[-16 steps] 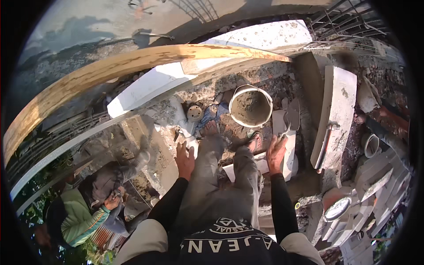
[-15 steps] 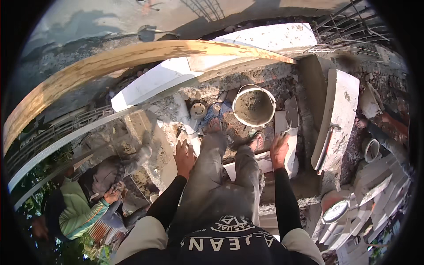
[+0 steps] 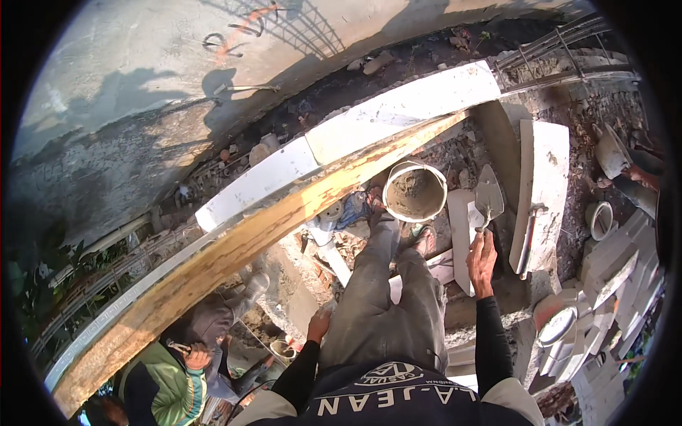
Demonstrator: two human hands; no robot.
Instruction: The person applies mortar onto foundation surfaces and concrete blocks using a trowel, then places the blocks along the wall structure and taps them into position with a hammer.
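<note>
**Right hand on the trowel, bucket just beside it**

From my end of the feed, I have the right hand with its fingers closed around the handle of a trowel, the blade pointing away from the wearer. The trowel sits to the right of a round bucket with grey mortar inside, the two apart but near. A pale slab lies just left of the hand.

I see the left hand low beside the left leg, partly hidden; I cannot tell whether its fingers are spread or curled.

On my right, a hammer-like tool rests on a thick pale block. A long wooden board runs slantwise across my view, and below it at lower left I see a co-worker in a green jacket.
</note>
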